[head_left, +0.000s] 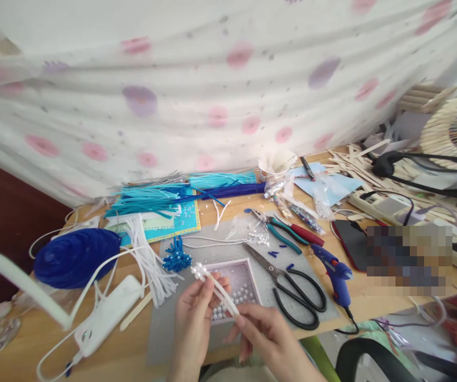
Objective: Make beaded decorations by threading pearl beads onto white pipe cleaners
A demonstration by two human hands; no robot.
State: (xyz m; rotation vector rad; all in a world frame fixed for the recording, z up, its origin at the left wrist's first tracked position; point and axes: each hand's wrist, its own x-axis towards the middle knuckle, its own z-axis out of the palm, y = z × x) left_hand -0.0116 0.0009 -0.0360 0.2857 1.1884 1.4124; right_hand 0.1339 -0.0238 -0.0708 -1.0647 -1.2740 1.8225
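Between my two hands is a white pipe cleaner (225, 298), bent double, with a cluster of pearl beads at its far end. My left hand (197, 307) pinches it just below the beads. Lower down, the fingers of my right hand (258, 329) are closed on the pipe cleaner's other end. Beneath them lies a shallow white box (255, 281) with loose pearl beads (244, 298) in it, partly hidden by my hands. A blue beaded pipe-cleaner flower (177, 255) rests left of the box, and black-handled scissors (278, 273) lie to its right.
Pliers (282, 233) and a blue glue gun (335, 273) lie to the right. White pipe cleaners (149, 260), a blue coiled bundle (78, 258) and a white power bank-like device (111, 313) are on the left. Turquoise pipe cleaners (144, 200) line the back. A cord trails from the glue gun.
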